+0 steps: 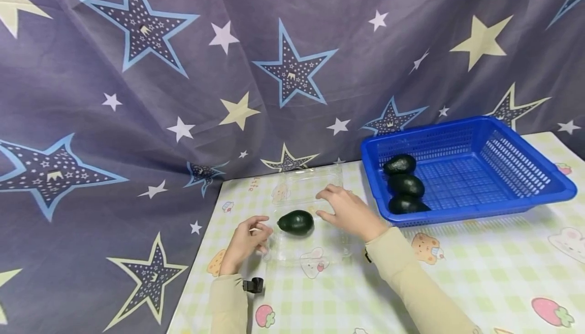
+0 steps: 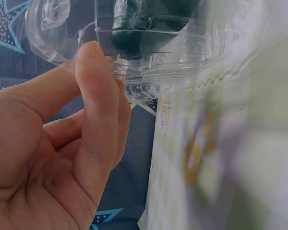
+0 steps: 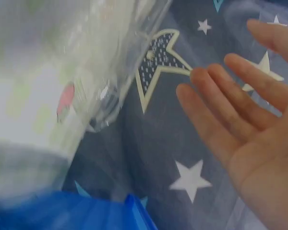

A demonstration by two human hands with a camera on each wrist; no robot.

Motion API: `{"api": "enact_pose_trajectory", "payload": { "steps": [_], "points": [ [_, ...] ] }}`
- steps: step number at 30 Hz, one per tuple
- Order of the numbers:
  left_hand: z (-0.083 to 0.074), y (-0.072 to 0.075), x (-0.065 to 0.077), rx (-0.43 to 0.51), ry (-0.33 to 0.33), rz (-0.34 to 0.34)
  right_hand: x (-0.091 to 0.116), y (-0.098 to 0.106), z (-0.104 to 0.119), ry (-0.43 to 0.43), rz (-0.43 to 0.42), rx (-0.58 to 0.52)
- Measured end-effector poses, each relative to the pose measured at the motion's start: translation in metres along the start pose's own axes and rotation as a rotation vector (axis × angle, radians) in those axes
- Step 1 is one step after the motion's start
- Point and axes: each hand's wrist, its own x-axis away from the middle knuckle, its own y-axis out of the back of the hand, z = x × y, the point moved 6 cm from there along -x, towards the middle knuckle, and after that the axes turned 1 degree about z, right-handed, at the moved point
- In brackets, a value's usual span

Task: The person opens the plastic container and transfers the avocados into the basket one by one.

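Note:
A dark green avocado (image 1: pixel 296 223) lies in a clear plastic clamshell box (image 1: pixel 285 253), whose lid (image 1: pixel 306 184) is folded open toward the curtain. At the box's left edge, my left hand (image 1: pixel 247 242) pinches the plastic rim; the left wrist view shows thumb and finger of that hand (image 2: pixel 81 124) on the clear edge, with the avocado (image 2: pixel 149 28) behind the plastic. My right hand (image 1: pixel 351 213) hovers over the box's right side, fingers spread and holding nothing. In the right wrist view, the fingers of the right hand (image 3: pixel 249 124) are apart from the clear plastic (image 3: pixel 108 103).
A blue plastic basket (image 1: pixel 470 214) stands at the right, with three avocados (image 1: pixel 405 186) along its left wall. A checked tablecloth (image 1: pixel 480 283) with cartoon prints covers the table. Behind the table hangs a grey curtain (image 1: pixel 320 131) with stars.

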Motion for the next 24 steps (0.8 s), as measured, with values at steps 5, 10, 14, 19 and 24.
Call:
{"api": "enact_pose_trajectory", "payload": {
  "steps": [5, 10, 14, 19, 24],
  "points": [
    [0.001, 0.001, 0.001, -0.003, -0.004, -0.001, -0.001, -0.021, 0.01, 0.006, 0.09, -0.047],
    [0.001, 0.001, 0.001, -0.006, -0.009, 0.004, -0.002, -0.035, 0.018, -0.004, 0.139, -0.073],
    [-0.002, 0.001, 0.002, -0.006, -0.009, -0.002, -0.004, -0.043, 0.023, 0.023, 0.138, -0.059],
    [-0.005, -0.001, -0.001, -0.019, -0.018, 0.007, -0.006, -0.051, 0.026, 0.054, 0.125, -0.04],
    [-0.001, 0.0, -0.001, -0.022, 0.001, -0.014, -0.005, -0.06, 0.03, 0.059, 0.162, -0.054]
  ]
}}
